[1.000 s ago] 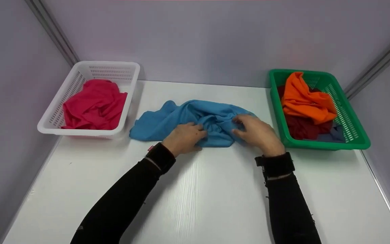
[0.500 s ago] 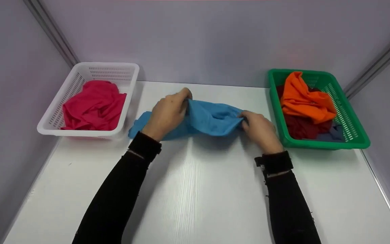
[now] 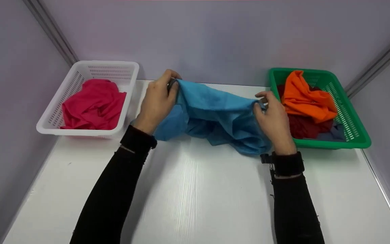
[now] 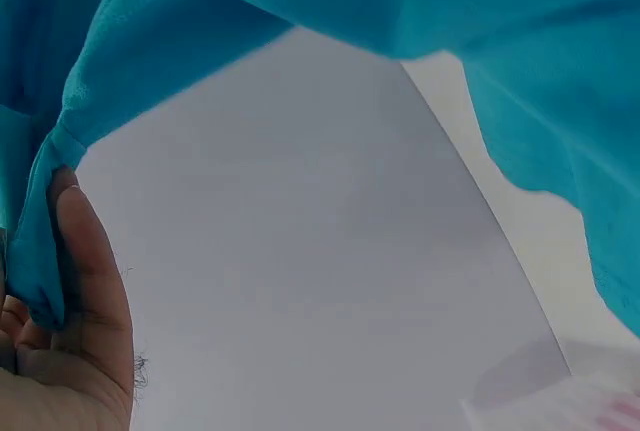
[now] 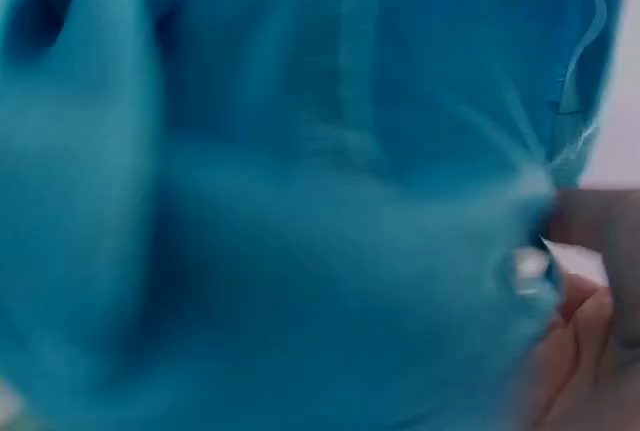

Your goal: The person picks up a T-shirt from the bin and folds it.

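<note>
The blue garment (image 3: 217, 98) is stretched crosswise between the two hands, its long axis running roughly parallel to the back edge of the white table (image 3: 195, 196) and dipping from the left hand (image 3: 156, 101) to the right hand (image 3: 276, 122). The left hand is nearer that back edge; the right sits a little farther from it, just beside the green basket (image 3: 332, 145) at the back right corner. The left hand pinches one end of the upper edge between thumb and fingers, and the right grips the other. The right wrist view is blurred, so how much fabric that hand has gathered is hard to judge.

Folds hang down below the taut upper edge; whether the lowest touch the table, I cannot tell.

Compared with half a second ago, the hands are wider apart and both farther toward the back edge, and more fabric hangs near the right hand. The white basket (image 3: 76, 132), at the back left corner with a pinkish-red cloth (image 3: 95, 105) inside, looks unchanged, as do the green basket and its orange cloth (image 3: 308, 103).
</note>
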The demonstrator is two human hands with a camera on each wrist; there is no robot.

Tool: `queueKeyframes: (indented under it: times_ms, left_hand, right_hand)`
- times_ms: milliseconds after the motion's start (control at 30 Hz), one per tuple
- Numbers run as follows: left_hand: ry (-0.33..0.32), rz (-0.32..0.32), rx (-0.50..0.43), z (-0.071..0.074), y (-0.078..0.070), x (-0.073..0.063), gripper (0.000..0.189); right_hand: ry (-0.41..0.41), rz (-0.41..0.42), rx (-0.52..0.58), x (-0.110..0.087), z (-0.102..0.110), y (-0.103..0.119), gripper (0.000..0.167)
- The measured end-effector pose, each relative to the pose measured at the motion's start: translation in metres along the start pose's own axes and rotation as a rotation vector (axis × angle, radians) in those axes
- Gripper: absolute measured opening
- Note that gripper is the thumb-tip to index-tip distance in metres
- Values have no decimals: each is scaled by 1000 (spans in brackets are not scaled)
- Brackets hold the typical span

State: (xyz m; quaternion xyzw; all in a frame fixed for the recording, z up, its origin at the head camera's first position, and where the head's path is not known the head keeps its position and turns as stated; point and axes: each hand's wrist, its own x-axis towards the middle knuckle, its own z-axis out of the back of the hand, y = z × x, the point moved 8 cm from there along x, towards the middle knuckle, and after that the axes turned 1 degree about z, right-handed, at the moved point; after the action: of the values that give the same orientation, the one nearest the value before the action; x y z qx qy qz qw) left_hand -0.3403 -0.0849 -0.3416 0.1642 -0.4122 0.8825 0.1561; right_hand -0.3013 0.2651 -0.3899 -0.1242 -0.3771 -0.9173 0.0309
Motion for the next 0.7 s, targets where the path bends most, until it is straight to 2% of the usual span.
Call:
queueKeyframes:
  times_ms: [133,200,267,300,367,433,467,533,600,633,700]
  left_hand:
    - [72,-81,31,-25,-22,-9,22]
    - [116,-148,53,-40,-37,-15,22]
    - [152,-220,85,-53,-52,-21,22]
    - [162,-254,100,-59,-58,-25,22]
    - [163,-311,122,-68,-69,-32,21]
    - [152,-340,148,-75,-71,-39,27]
    - [155,-345,163,-79,-70,-42,36]
    - [197,-333,199,-90,-60,-47,63]
    - [270,-295,251,-104,-43,-51,91]
    - [312,-272,287,-111,-33,-53,102]
    - [385,-222,358,-122,-11,-54,111]
  right_hand:
    - [203,148,14,-7,-30,25,80]
    - [303,175,3,-13,-49,36,103]
    - [338,171,-40,-17,-63,43,109]
    - [325,163,-61,-18,-67,45,103]
    - [253,144,-87,-16,-67,48,79]
    - [149,118,-75,-14,-59,48,55]
    - [99,105,-51,-12,-54,47,48]
    - [21,94,35,-10,-43,46,39]
    - [-19,95,123,-9,-34,44,39]
    - [-33,99,154,-9,-30,43,39]
    - [-54,97,174,-8,-25,40,41]
